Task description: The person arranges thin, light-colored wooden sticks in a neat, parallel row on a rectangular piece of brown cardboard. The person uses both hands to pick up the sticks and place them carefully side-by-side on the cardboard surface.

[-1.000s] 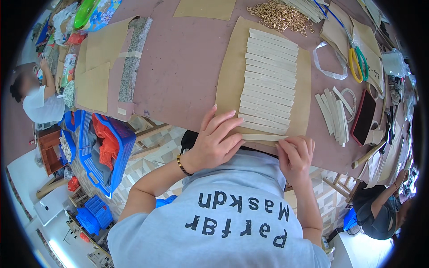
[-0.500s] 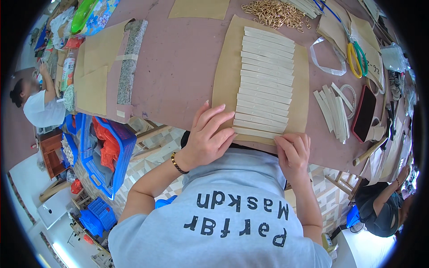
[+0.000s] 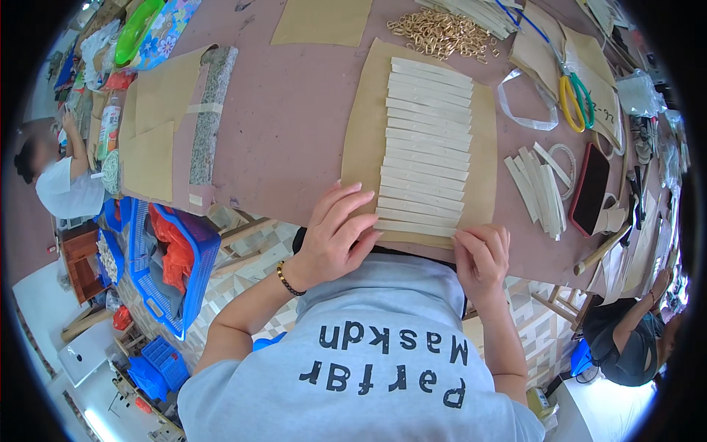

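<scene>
A tan paper sheet (image 3: 361, 147) lies before me on the table, carrying a column of cream, flat narrow strips (image 3: 427, 140) laid side by side. The lowest cream strip (image 3: 416, 227) lies near the sheet's front edge. At its left end is my left hand (image 3: 331, 239), fingers spread, with the thumb and index tips close to the strip. My right hand (image 3: 482, 258) is at the other end, its fingers bent and pressed together, fingertips on the strip's right end. Part of that grip is hidden by the fingers.
Gold-coloured metal links (image 3: 442, 33) are heaped beyond the sheet. To the right are loose cream strips (image 3: 541, 191), a phone (image 3: 591, 190), scissors (image 3: 574, 99) and a clear plastic ring (image 3: 519, 118). Blue basket (image 3: 173, 265) stands at left. Other people (image 3: 70, 180) sit at both sides.
The lowest strip now lies closer against the one above it. My left fingers have drawn back slightly from its end. The view has shifted a little.
</scene>
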A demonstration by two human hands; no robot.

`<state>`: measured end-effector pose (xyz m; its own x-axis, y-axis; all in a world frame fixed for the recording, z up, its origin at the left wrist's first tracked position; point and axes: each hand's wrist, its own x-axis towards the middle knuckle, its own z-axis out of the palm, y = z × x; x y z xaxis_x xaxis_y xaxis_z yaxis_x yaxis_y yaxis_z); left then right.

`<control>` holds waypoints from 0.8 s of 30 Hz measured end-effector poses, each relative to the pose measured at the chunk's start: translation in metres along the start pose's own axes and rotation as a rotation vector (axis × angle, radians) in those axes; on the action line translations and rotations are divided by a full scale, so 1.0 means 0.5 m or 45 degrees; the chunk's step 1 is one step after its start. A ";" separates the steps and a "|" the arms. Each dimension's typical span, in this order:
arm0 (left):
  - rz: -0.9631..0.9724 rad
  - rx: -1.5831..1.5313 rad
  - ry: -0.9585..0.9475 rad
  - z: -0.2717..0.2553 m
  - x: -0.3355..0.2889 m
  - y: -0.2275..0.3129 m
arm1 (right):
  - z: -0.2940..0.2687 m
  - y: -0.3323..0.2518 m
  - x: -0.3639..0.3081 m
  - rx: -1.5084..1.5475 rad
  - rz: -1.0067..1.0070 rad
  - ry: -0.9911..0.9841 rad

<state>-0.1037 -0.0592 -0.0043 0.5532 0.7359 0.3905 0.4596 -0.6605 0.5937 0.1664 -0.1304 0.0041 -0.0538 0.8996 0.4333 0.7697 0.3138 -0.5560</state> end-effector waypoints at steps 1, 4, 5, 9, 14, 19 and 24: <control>-0.006 -0.030 -0.001 -0.004 0.003 0.000 | -0.003 0.003 0.003 0.006 0.013 0.029; -0.037 -0.111 -0.006 -0.011 0.025 -0.002 | -0.017 0.016 0.024 -0.020 0.049 0.065; -0.050 -0.139 -0.011 -0.013 0.031 -0.003 | -0.019 0.021 0.028 -0.005 0.078 0.095; -0.143 -0.183 -0.031 -0.012 0.072 -0.009 | -0.019 0.033 0.051 -0.017 0.205 0.116; -0.189 -0.145 -0.071 0.006 0.149 -0.057 | -0.003 0.036 0.102 -0.008 0.360 -0.055; -0.156 -0.027 -0.147 0.035 0.191 -0.092 | 0.030 0.056 0.158 -0.192 0.191 -0.204; -0.125 0.068 -0.191 0.046 0.192 -0.092 | 0.057 0.064 0.185 -0.245 0.158 -0.252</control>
<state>-0.0557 0.0383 -0.0102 0.5992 0.7696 0.2206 0.5508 -0.5962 0.5841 0.1679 -0.0285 0.0062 -0.0604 0.9751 0.2134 0.8835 0.1517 -0.4432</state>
